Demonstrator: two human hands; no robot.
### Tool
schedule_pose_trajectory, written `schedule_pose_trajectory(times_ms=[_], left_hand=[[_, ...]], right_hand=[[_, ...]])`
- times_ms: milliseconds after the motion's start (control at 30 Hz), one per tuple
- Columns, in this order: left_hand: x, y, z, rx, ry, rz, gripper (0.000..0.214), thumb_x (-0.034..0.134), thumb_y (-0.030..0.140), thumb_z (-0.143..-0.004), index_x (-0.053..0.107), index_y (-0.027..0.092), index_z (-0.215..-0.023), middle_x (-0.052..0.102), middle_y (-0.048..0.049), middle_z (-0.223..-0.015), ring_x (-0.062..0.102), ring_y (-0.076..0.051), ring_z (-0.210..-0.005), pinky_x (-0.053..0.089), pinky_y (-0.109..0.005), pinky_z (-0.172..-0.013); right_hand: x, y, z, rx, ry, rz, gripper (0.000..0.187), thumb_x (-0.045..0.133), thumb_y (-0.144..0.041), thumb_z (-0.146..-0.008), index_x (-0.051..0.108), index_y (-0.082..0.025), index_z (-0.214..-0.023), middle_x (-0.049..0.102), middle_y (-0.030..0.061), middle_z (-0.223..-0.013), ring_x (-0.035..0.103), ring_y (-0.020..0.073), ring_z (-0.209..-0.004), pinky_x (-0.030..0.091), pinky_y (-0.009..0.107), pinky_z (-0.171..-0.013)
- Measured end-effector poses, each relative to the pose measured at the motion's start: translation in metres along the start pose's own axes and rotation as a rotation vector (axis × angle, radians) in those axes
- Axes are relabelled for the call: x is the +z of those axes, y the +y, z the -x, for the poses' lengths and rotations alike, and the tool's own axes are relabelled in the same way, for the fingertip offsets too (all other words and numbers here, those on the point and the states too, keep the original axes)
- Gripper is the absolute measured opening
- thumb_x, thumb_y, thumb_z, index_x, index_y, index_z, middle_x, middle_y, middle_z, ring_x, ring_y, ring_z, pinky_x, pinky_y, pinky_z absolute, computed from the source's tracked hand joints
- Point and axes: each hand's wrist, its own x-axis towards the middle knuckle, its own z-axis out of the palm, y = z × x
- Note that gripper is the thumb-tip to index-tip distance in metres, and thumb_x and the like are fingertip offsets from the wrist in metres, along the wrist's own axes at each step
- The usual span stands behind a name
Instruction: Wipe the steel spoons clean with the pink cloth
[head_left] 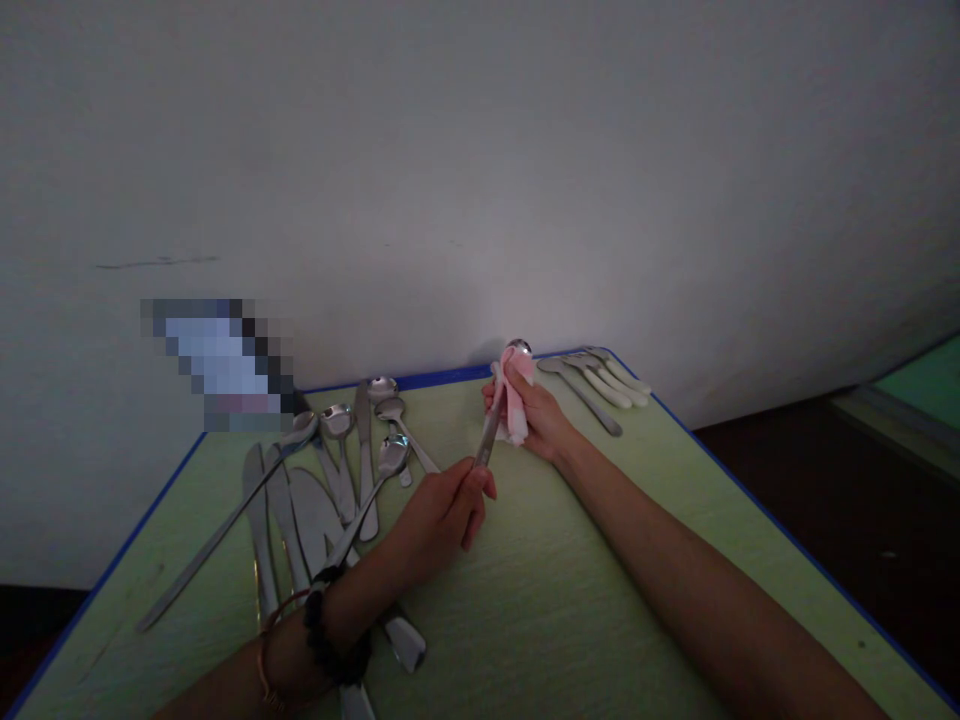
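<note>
Forearms (660, 520) reach in from seven and five o'clock. Left hand (452, 502) grips a spoon (490, 432); right hand (541, 412) clasps pink cloth (514, 412) against it.

Pale pink cloth (515, 408), silvery spoon (490, 436), pale green tabletop (540, 590), blue edging (442, 379), cream fork handles (606, 389), black bracelet (318, 630)
</note>
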Motion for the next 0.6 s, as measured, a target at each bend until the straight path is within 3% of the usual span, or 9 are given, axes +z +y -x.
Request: schedule_pose_trajectory(times_ms=[367,600], left_hand=[[-0.0004,0.0050,-0.0010,-0.085,0.036,0.016,0.040,0.033,0.046,-0.090,0.046,0.020,-0.063,0.041,0.0076,-0.040,0.037,-0.009,-0.037,0.030,-0.020,-0.041],[0.0016,-0.0013,-0.0018,-0.100,0.042,0.247,0.038,0.032,0.047,-0.089,0.044,0.020,-0.067,0.042,0.0077,-0.040,0.035,-0.009,-0.034,0.027,-0.019,-0.036]], right_hand=[[0.0026,0.0002,0.0031,0.018,0.021,0.049,0.027,0.058,-0.037,-0.085,0.062,-0.013,-0.072,0.067,0.0040,-0.060,0.059,0.0110,-0.048,0.050,0.021,-0.049],[0.0018,0.0005,0.0018,-0.013,-0.007,0.000,0.025,0.056,-0.038,-0.086,0.061,-0.014,-0.077,0.067,0.0023,-0.062,0.060,0.0104,-0.050,0.050,0.020,-0.051]])
